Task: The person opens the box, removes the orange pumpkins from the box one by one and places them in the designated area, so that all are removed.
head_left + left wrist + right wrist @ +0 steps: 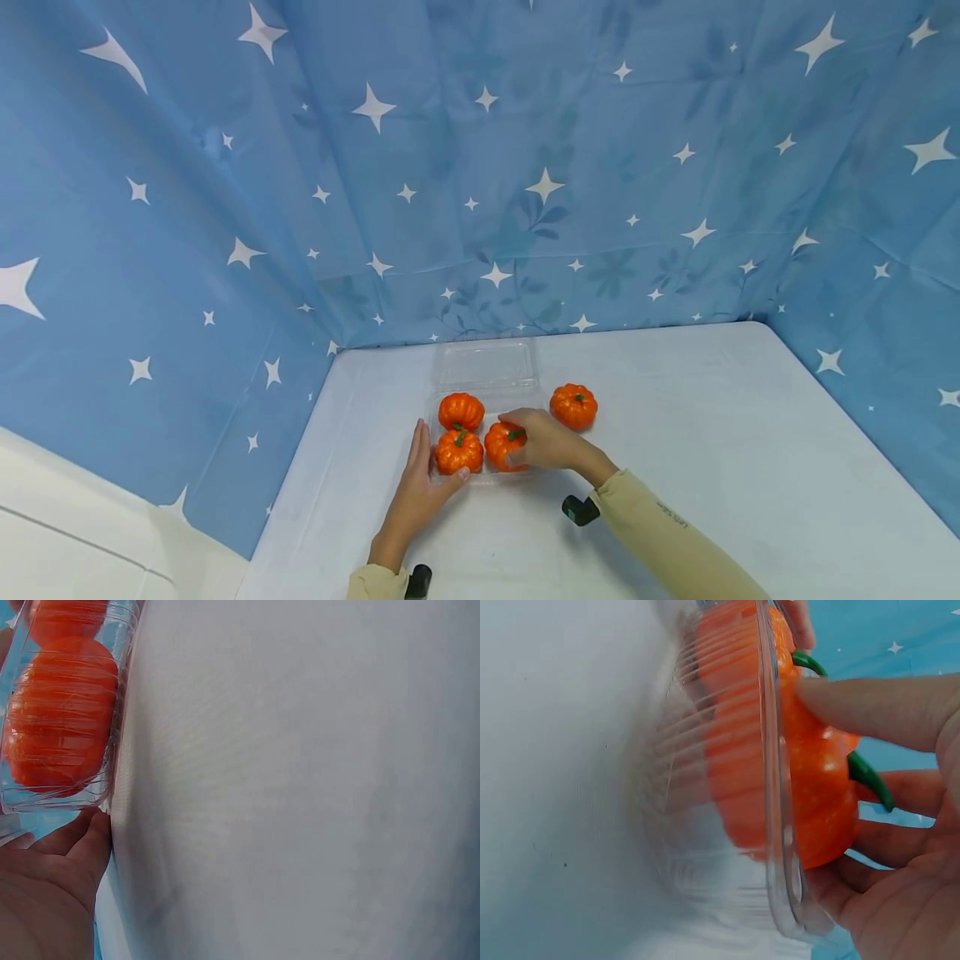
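within the clear box [778,825], three pumpkins [459,454], lid [486,365] open

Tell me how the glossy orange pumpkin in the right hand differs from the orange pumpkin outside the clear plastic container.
The held pumpkin is gripped by the right hand within the clear plastic container; the loose pumpkin rests ungripped on the white table, right of it. The hand partly hides the held pumpkin, while the loose pumpkin is in nearly full view. Both are orange, ribbed and green-stemmed.
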Demonstrator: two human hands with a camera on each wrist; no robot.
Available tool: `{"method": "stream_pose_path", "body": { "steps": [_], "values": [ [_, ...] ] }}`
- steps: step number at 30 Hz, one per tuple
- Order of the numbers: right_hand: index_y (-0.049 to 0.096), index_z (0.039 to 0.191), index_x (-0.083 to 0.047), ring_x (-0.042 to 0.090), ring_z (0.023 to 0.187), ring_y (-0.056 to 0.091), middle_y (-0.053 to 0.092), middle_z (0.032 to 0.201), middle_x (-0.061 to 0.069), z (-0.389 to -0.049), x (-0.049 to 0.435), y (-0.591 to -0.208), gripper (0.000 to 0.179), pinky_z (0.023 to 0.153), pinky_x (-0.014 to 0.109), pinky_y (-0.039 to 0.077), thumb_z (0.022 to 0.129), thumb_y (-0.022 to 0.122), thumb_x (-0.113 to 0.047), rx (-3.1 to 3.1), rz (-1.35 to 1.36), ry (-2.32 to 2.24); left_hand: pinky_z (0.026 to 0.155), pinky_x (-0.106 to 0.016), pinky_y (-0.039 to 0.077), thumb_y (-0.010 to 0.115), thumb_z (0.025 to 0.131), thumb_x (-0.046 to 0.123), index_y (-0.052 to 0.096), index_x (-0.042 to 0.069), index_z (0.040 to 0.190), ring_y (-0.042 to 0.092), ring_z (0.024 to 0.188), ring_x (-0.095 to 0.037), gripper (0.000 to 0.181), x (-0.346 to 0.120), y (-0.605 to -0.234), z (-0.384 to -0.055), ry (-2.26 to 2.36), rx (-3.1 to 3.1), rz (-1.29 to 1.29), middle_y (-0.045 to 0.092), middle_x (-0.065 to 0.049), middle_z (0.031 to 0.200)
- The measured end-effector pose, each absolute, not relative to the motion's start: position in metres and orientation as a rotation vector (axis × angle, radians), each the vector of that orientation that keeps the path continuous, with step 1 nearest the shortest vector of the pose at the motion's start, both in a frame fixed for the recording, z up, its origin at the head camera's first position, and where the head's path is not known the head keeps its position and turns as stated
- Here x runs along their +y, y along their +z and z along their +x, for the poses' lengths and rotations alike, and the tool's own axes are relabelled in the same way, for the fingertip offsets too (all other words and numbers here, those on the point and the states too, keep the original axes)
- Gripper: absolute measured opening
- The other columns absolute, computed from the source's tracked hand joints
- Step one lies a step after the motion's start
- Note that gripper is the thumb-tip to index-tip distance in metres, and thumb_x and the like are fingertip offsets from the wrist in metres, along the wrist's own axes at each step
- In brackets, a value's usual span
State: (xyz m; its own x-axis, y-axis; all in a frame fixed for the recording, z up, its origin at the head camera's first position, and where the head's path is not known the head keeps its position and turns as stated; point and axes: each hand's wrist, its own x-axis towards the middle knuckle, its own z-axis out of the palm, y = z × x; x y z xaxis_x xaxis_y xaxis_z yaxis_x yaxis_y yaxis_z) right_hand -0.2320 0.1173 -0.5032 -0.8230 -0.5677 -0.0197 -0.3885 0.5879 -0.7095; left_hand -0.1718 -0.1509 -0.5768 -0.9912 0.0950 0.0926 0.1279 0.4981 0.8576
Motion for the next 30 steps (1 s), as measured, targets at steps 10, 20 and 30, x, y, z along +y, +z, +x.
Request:
{"method": "stream_pose_path", "body": {
  "steps": [10,20,30],
  "values": [
    [0.065,0.143,0.003,0.035,0.13,0.062,0.068,0.141,0.014,-0.233,0.126,-0.505,0.063,0.11,0.054,0.053,0.088,0.089,-0.019,2.6,-0.851,-1.181,0.122,-0.048,0.035,0.082,0.092,0.052,0.008,0.003,0.172,0.027,0.158,-0.039,0.119,-0.151,-0.578,-0.171,-1.562,-2.712,-0.178,-0.001,-0.01,0.18],
    [0.067,0.145,-0.006,0.034,0.129,0.06,0.063,0.145,0.013,-0.23,0.137,-0.497,0.064,0.105,0.054,0.055,0.089,0.087,-0.03,2.627,-0.715,-1.266,0.121,-0.049,0.035,0.083,0.092,0.052,0.009,0.003,0.172,0.029,0.157,-0.04,0.119,-0.15,-0.577,-0.172,-1.549,-2.726,-0.159,0.0,-0.01,0.18],
    [0.066,0.145,-0.01,0.034,0.127,0.058,0.061,0.145,0.011,-0.225,0.153,-0.498,0.065,0.103,0.06,0.054,0.09,0.085,-0.038,2.654,-0.671,-1.397,0.12,-0.051,0.036,0.082,0.092,0.052,0.01,0.0,0.171,0.029,0.157,-0.041,0.118,-0.15,-0.574,-0.172,-1.522,-2.725,-0.176,0.002,-0.014,0.179]
  ]
}}
